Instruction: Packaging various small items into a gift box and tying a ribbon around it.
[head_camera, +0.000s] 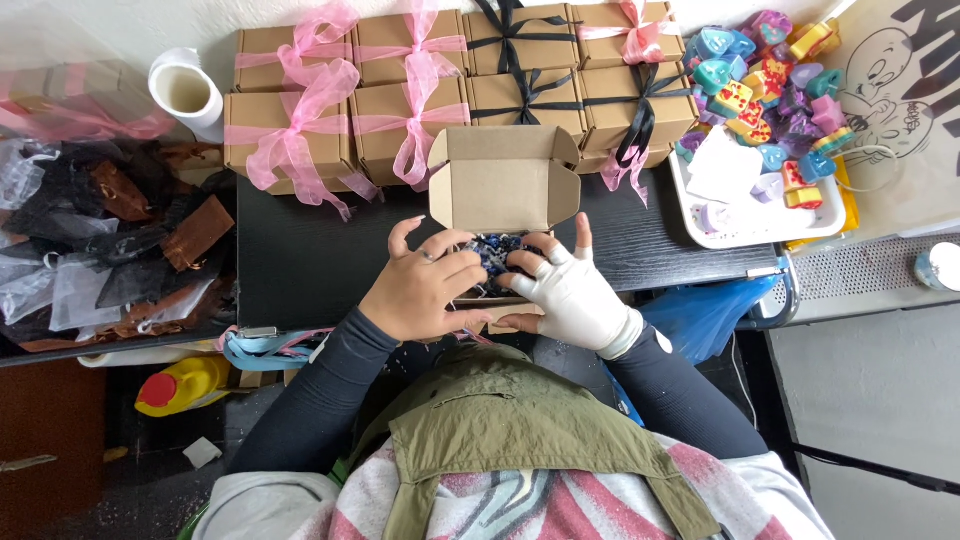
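Your left hand (418, 290) and gloved right hand (572, 292) both press curled fingers onto the dark blue filling (497, 252) inside the open cardboard box (503, 180) at the table's (300, 260) near edge. Risk: uneven pressure could tip the overhanging box off it.

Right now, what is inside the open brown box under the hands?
Inside the open box, dark blue and white filling shows between the left hand and the gloved right hand. The hands cover the rest, so anything deeper cannot be seen.
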